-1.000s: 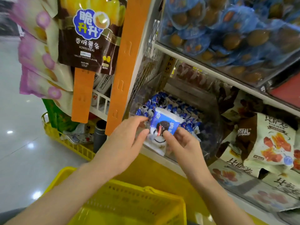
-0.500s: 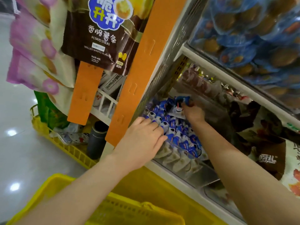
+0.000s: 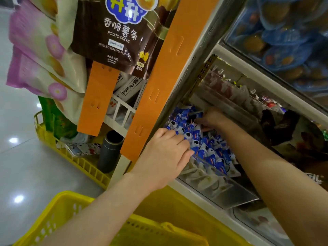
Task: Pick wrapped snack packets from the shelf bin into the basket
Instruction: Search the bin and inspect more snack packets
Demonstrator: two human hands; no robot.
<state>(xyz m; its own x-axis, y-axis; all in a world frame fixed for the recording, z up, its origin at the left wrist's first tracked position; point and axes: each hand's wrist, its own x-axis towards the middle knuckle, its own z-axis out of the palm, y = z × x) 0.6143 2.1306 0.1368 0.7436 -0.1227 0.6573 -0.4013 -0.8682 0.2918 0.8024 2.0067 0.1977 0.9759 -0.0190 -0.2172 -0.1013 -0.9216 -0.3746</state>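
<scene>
Compared with half a second ago, the right hand (image 3: 211, 118) is found lower. It is sunk into the pile of snack packets (image 3: 204, 144) towards the back of the shelf bin (image 3: 216, 189), where a packet was then held up. Whether anything is gripped now cannot be told, as its far side is hidden among the wrappers. The left hand (image 3: 165, 157) is kept at the front of the pile, with its fingers (image 3: 182, 146) loosely extended and laid on the packets, nothing pinched. The bin's clear front wall lies just beneath them. An orange strip (image 3: 159, 86) stands close to the left of the left hand, and a shelf edge (image 3: 266, 82) runs above the right hand. The yellow basket (image 3: 58, 206) lies open below both forearms.
</scene>
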